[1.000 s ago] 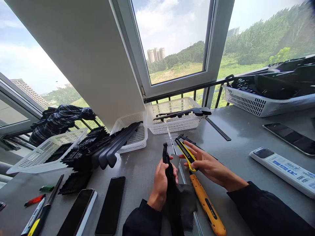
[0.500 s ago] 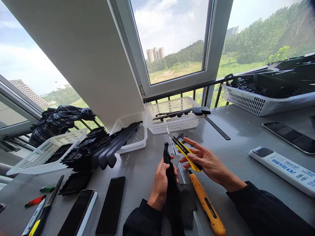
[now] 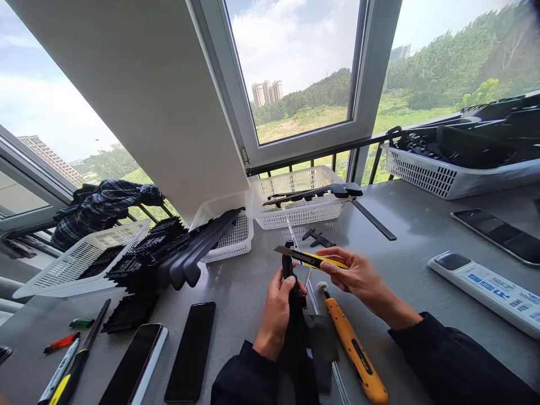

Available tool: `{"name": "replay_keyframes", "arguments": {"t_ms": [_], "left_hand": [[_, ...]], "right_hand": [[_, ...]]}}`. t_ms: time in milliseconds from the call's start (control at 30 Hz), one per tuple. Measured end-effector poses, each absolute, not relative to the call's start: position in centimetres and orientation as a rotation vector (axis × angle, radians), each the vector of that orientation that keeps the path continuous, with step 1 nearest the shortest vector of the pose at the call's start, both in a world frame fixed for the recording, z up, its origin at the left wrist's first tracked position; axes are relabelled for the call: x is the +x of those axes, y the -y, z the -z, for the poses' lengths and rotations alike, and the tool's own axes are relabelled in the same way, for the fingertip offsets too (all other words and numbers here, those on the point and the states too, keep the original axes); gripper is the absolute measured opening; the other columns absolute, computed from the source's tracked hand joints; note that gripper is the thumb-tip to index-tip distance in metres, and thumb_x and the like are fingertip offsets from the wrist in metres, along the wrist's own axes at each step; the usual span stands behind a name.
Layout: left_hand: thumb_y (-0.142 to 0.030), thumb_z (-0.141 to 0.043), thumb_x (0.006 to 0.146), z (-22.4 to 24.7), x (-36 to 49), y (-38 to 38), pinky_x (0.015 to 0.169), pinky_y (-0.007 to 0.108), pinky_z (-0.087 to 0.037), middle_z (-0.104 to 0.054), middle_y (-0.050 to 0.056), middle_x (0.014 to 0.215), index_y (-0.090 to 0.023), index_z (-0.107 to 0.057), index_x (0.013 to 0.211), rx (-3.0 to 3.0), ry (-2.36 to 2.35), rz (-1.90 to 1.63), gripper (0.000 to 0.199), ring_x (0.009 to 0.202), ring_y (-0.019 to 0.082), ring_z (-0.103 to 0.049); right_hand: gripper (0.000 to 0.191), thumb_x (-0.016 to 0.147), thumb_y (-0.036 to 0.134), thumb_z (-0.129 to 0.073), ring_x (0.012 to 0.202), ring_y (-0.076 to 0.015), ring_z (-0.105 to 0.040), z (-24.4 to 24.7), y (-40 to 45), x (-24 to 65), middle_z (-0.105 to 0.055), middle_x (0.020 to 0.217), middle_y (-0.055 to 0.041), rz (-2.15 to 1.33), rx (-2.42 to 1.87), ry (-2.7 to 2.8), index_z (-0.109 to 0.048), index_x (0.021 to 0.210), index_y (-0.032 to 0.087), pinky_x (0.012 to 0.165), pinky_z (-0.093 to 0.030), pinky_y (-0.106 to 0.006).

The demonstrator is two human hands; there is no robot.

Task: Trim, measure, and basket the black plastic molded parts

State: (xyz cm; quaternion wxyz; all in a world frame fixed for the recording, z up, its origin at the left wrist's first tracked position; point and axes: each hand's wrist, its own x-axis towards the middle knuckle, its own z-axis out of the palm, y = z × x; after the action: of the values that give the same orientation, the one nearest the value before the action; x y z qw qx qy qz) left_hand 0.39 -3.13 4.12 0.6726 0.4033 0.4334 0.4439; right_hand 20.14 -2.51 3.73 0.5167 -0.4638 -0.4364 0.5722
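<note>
My left hand (image 3: 279, 306) is wrapped around a long black plastic part (image 3: 298, 337), whose narrow top end points away from me. In my right hand (image 3: 352, 275) is a yellow and black utility knife (image 3: 314, 259), held nearly level with its blade out to the left. The blade lies across the top end of the plastic part; whether it touches the edge I cannot tell. Below the knife, an orange-handled tool (image 3: 356, 349) rests on the table beside a metal rod (image 3: 312, 292). Small black pieces (image 3: 318, 238) lie just beyond my hands.
White baskets with black parts stand at the back: one basket (image 3: 301, 216) in the middle, another (image 3: 422, 174) at right. Black grids (image 3: 130, 312) are stacked at left. Phones (image 3: 190, 351), a file (image 3: 73, 371) and a white device (image 3: 481, 289) lie around the grey table.
My right hand has turned the utility knife from slanting up to nearly level and brought its blade left over the top of the black plastic part. My left hand keeps its grip.
</note>
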Motion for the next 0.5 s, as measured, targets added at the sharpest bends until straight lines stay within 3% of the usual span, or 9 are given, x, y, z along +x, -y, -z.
{"name": "replay_keyframes", "arguments": {"t_ms": [133,500], "left_hand": [[-0.048,-0.067,0.087,-4.08,0.34,3.14,0.056,0.025,-0.047,-0.064,0.0,0.075,-0.014,-0.06,0.129,0.914,-0.978,-1.01,0.054,0.058,0.013,-0.055],[-0.052,-0.071,0.084,-3.92,0.31,3.14,0.055,0.025,-0.046,-0.065,0.0,0.075,-0.016,-0.062,0.129,0.895,-0.983,-1.024,0.058,0.062,0.015,-0.059]], "right_hand": [[0.066,0.068,0.067,-0.09,0.047,-0.0059,-0.039,-3.56,2.33,20.38,-0.061,0.066,0.0033,-1.308,-1.178,1.021,-0.074,0.107,0.016,0.043,-0.027,-0.023],[0.065,0.07,0.068,-0.087,0.048,-0.0078,-0.039,-3.27,2.21,20.37,-0.058,0.065,0.0038,-1.272,-1.182,1.081,-0.074,0.108,0.018,0.045,-0.031,-0.025]]}}
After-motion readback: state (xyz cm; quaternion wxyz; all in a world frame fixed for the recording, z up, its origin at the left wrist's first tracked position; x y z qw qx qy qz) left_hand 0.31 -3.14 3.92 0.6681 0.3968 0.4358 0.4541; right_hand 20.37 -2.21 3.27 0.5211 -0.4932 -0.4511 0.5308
